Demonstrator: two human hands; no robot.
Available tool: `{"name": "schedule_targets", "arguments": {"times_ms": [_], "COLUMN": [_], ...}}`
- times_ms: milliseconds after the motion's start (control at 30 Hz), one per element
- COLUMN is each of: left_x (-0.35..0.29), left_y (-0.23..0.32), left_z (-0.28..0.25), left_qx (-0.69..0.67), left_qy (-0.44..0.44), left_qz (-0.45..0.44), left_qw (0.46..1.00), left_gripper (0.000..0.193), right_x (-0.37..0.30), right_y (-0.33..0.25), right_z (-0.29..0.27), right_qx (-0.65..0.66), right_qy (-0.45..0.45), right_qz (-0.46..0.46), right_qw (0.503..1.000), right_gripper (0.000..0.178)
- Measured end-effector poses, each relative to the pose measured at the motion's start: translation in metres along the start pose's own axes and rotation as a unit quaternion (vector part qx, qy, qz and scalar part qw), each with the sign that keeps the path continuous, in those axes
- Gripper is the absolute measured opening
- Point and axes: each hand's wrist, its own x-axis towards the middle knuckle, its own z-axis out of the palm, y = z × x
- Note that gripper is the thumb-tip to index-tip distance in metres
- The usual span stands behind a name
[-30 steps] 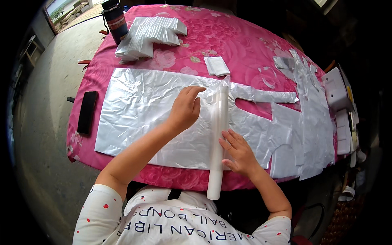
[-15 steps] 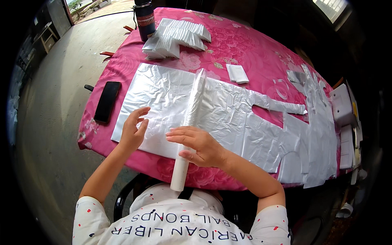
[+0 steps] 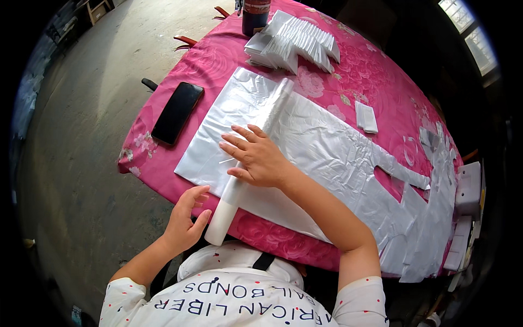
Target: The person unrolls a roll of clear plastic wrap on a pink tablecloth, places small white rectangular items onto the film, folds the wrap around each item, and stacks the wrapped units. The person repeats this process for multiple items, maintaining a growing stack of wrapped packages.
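The right hand (image 3: 255, 157) lies palm down over the middle of the white roll (image 3: 224, 212), with its fingers spread and not wrapped around it; I cannot tell how hard it pushes. The left hand (image 3: 187, 220) is just left of the roll's near end, with its fingers curved, its thumb apart and nothing in between; I cannot be sure if its thumb touches the roll. The roll lies slantwise across the shiny plastic sheet (image 3: 316, 147), which shows on both sides of it. The roll's near end pokes out past the edge of the pink cloth (image 3: 278, 234). That end could tip down or slide off, because nothing seems to hold it there. The roll could also go crooked, since the one hand on it might push one part more than another. The sheet right of the roll is thin and full of wrinkles, so a hard push could bunch it up or tear it. The black phone (image 3: 177, 113) is left of the roll, near the sheet, so a roll that goes too far that way might bump it.
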Motion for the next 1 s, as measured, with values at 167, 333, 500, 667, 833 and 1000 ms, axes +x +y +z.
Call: {"name": "schedule_targets", "arguments": {"times_ms": [167,333,500,667,833,1000], "left_x": [-0.006,-0.004,-0.012,-0.010,0.013,0.033], "left_y": [0.004,-0.004,-0.013,-0.001,0.013,0.037], "left_z": [0.002,-0.002,-0.009,-0.002,0.008,0.024], "left_qx": [0.292,0.214,-0.149,-0.498,-0.690,-0.264], "left_qy": [0.061,0.040,-0.041,-0.195,-0.334,-0.206], "left_qz": [0.017,-0.114,-0.202,-0.192,-0.195,-0.178], "left_qw": [0.954,0.969,0.967,0.823,0.612,0.925], "left_gripper": [0.072,0.074,0.060,0.067,0.074,0.053], "right_x": [0.080,0.100,0.074,0.042,0.010,-0.013], "right_y": [-0.017,-0.027,-0.034,-0.046,-0.033,-0.030], "right_z": [0.028,0.042,0.060,0.003,-0.041,-0.065], "right_qx": [0.055,0.032,0.182,0.797,0.821,0.700], "right_qy": [0.007,0.277,0.348,0.339,0.308,0.334], "right_qz": [0.033,0.161,0.391,0.259,0.197,0.295], "right_qw": [0.998,0.947,0.832,0.428,0.438,0.558], "right_gripper": [0.045,0.037,0.079,0.075,0.060,0.057]}}
